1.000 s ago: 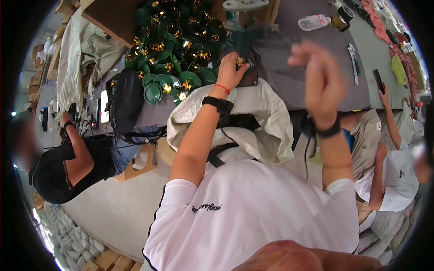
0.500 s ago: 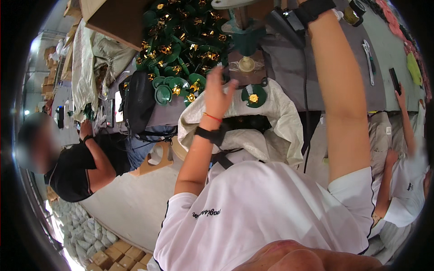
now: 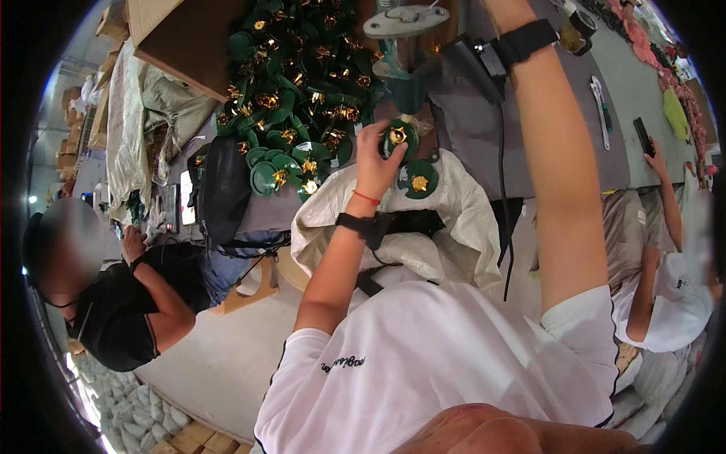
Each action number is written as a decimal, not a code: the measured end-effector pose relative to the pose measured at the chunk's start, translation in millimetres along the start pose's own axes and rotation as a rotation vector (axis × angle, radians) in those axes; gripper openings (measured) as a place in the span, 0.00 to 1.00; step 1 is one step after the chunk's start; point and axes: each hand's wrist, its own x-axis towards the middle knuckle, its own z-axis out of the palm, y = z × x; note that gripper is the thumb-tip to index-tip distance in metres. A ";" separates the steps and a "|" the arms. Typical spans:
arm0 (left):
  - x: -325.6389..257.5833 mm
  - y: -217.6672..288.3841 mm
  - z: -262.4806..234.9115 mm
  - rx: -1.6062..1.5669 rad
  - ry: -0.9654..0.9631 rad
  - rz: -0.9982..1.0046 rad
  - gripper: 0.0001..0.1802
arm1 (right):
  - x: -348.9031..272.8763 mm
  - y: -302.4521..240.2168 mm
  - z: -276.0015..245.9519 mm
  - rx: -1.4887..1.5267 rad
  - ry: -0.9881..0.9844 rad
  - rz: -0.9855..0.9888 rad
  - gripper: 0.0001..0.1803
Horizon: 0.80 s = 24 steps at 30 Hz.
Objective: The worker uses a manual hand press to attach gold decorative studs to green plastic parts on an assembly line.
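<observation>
My left hand (image 3: 378, 163) pinches a green disc (image 3: 398, 138) with a gold-coloured flower-like piece at its middle, tilted up in front of the press (image 3: 408, 72). A second green disc (image 3: 418, 179) with a gold centre lies on the near side, on the edge of a white woven sack (image 3: 469, 216). My right hand (image 3: 508, 10) reaches up past the strap on its wrist and leaves the picture at the top, beside the press; its fingers are out of sight. To the left of the press, a large heap of green discs with gold pieces (image 3: 302, 83) covers the table.
A cardboard box (image 3: 181, 45) stands behind the heap at left, next to a black bag (image 3: 231, 178). A black cable (image 3: 505, 181) hangs down at right. A wrench (image 3: 601, 113) lies on the grey cloth. One person sits at left, another at right holding a phone (image 3: 644, 138).
My left hand was open and empty over the table; now it holds a green disc with a gold centre near the press. The press's upper plate now sits lower in the picture.
</observation>
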 end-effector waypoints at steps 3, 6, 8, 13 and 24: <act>11.2 0.6 14.4 0.201 -0.073 0.082 0.19 | -1.7 -4.7 1.6 0.030 -0.002 0.025 0.18; 16.4 -8.7 21.9 0.467 -0.035 0.115 0.22 | -3.6 -12.6 2.0 0.007 -0.020 0.078 0.18; 21.1 -7.6 37.1 0.329 -0.075 0.097 0.22 | -17.5 -27.7 -31.4 -0.067 -0.002 0.122 0.18; 8.4 -25.4 19.2 0.199 -0.058 0.013 0.24 | -173.8 -89.7 -79.8 0.049 -0.343 0.078 0.20; 25.0 -18.2 23.5 0.309 -0.208 0.102 0.23 | -218.6 -53.9 -104.3 -0.251 -0.382 -0.375 0.09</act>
